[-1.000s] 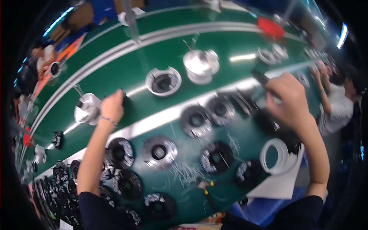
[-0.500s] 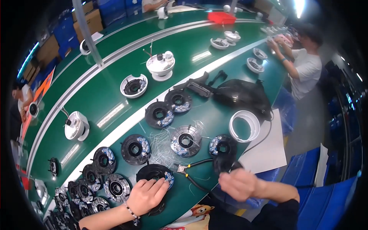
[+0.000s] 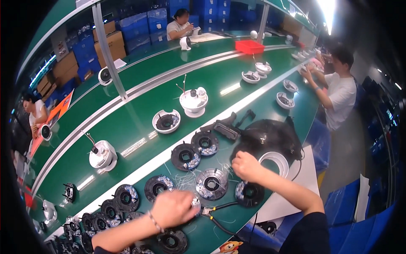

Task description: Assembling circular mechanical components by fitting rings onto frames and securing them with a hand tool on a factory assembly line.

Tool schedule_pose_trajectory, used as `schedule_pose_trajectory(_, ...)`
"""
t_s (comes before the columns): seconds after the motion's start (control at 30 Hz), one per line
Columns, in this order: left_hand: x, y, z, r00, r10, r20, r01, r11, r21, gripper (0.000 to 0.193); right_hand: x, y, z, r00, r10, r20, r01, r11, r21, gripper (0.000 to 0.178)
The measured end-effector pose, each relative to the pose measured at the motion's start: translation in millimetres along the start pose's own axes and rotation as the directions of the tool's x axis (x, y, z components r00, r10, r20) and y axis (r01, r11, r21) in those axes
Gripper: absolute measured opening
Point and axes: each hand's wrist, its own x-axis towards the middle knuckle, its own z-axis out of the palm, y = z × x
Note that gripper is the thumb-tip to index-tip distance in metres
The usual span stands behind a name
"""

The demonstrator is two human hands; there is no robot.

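My left hand (image 3: pixel 175 210), with a beaded bracelet at the wrist, hovers over or rests on a black round disc with a small circuit board (image 3: pixel 196 205); the hand hides most of it, and blur hides its fingertips. My right hand (image 3: pixel 246 167) is closed, fingers pressed together, beside a black plastic bag (image 3: pixel 268 137). Whatever those fingers hold is hidden. Thin clear strands (image 3: pixel 186 180) lie scattered left of that hand. Between the hands sits a grey disc (image 3: pixel 211 184); another black disc (image 3: pixel 249 193) lies under my right forearm. Yellow-and-black cutting pliers (image 3: pixel 213 209) lie by my left hand.
More black discs (image 3: pixel 127 197) crowd the left of the bench. A white ring (image 3: pixel 275 163) lies on a pale sheet (image 3: pixel 306 182) at right. White camera housings (image 3: pixel 193 101) stand on the green belt. A red tray (image 3: pixel 249 47) is farther back. A co-worker (image 3: pixel 338 91) sits at right.
The view has tilted upward. My right hand has moved away from the bench's near edge to beside the black bag. My left hand, flat on a disc before, is now raised or bent.
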Motion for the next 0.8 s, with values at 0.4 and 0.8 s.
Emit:
schedule_pose_trajectory(0.4, 228.4, -195.7, 58.6, 0.852, -0.373, -0.368, 0.474, 0.848, 0.237, 0.012, -37.8, -183.6, -46.9, 0.889, 0.209, 0.408, -0.374, 0.845, 0.382, 0.087)
schedule_pose_trajectory(0.8, 277.6, -231.4, 99.5, 0.848, -0.035, -0.529, 0.241, 0.914, 0.326, 0.014, -14.6, -165.1, -28.0, 0.925, 0.212, 0.316, -0.315, 0.893, 0.321, 0.078)
